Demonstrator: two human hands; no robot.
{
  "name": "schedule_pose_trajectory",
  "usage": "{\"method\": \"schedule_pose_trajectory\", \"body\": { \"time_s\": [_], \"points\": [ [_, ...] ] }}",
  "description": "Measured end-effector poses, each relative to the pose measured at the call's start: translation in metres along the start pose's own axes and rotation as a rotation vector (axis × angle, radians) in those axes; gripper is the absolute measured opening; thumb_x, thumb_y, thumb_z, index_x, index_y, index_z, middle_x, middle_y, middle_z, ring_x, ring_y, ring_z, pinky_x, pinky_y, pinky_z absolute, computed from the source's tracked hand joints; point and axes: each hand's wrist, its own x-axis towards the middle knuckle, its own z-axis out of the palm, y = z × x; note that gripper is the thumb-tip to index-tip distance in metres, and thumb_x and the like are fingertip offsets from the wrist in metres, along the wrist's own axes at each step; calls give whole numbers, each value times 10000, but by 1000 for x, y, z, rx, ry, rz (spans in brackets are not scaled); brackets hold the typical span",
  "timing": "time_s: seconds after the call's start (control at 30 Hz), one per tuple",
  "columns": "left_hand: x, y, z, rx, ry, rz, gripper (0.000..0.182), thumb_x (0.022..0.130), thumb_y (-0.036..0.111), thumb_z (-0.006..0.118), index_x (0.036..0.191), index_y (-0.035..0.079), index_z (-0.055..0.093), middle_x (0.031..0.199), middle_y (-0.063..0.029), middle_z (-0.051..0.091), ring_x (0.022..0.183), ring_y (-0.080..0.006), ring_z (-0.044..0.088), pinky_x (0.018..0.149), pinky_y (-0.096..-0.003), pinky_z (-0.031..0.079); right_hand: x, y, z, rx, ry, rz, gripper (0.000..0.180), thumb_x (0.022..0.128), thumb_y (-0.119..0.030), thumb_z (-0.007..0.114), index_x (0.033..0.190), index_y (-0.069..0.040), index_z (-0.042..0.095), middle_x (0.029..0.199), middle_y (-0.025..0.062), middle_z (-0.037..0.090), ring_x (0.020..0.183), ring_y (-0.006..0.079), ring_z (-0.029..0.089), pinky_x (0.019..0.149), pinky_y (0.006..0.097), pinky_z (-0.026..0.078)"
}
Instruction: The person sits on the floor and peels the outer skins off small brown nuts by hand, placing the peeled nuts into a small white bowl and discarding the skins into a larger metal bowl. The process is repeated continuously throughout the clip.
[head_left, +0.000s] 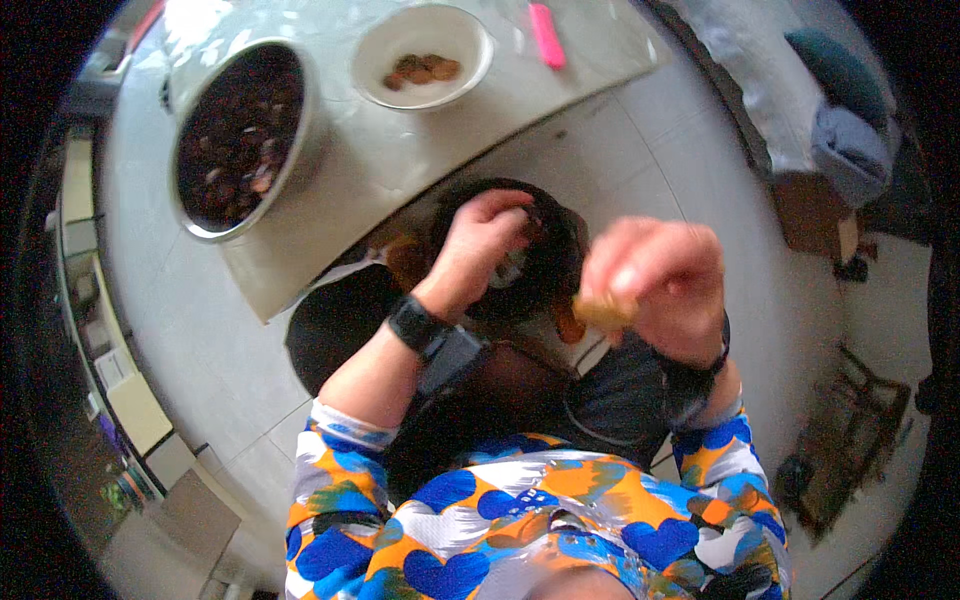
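Observation:
A small yellowish-brown piece (606, 309), perhaps a peeled nut, is pinched in the fingers of my right hand (656, 281), which is blurred. My left hand (486, 244) hangs over a dark round bin (495, 300) with its fingers curled. Whatever its fingertips may hold is lost against the dark interior. Something pale shows inside the bin below that hand. On the table beyond stands a white bowl (420, 94) with several brown nut-like pieces (421, 70) in it. To its left, a large metal bowl (303, 150) holds many dark brown shelled nuts, possibly chestnuts (240, 142).
A pink-handled tool (547, 37) lies on the covered table (360, 172), whose near edge runs diagonally just past the bin. A dark rounded seat (345, 322) is at left. Shelving (127, 397) lines the far left, and a wooden chair (855, 442) stands at right.

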Motion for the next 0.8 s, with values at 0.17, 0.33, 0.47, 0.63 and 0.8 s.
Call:
{"method": "schedule_pose_trajectory", "body": {
  "time_s": [0.17, 0.33, 0.47, 0.63, 0.8],
  "points": [
    [-4, -24, 3, 514, -91, 113, 547, 757, 259, 614, 1206, -33, 505, 1214, -216, 537, 1127, -304, 518, 980, -333, 387, 7, -39, 56, 114, -289, -149, 63, 793, -95, 667, 776, -35, 657, 731, 216, 645, 555, 239, 618, 467, 286, 490],
    [-22, -32, 7, 534, -104, 141, 487, 784, 243, 615, 1188, -17, 528, 1136, -165, 595, 1025, -252, 578, 894, -328, 452, 21, -82, 94, 373, -738, -186, 135, 824, -18, 613, 914, 77, 643, 903, 298, 613, 738, 317, 647, 654, 342, 547],
    [-54, -34, 11, 483, -71, 203, 388, 819, 188, 584, 1145, -21, 551, 1080, -147, 616, 1000, -223, 588, 878, -324, 462, 11, -90, 133, 475, -811, -343, 141, 800, 14, 618, 918, 90, 619, 913, 339, 598, 760, 342, 647, 665, 372, 551],
    [-76, -15, -12, 247, 41, 313, 251, 863, 97, 565, 1088, -12, 573, 1013, -89, 634, 953, -152, 588, 846, -290, 472, -5, -81, 171, 547, -625, -517, 128, 791, 27, 626, 896, 97, 608, 862, 345, 601, 734, 350, 663, 623, 355, 560],
    [-81, 24, -48, 14, 181, 455, 185, 875, 69, 549, 1036, -18, 579, 945, -61, 638, 871, -113, 588, 794, -243, 477, -19, -66, 194, 601, -502, -617, 109, 794, 26, 618, 875, 91, 586, 860, 353, 596, 737, 351, 662, 624, 364, 561]
  ]
}}
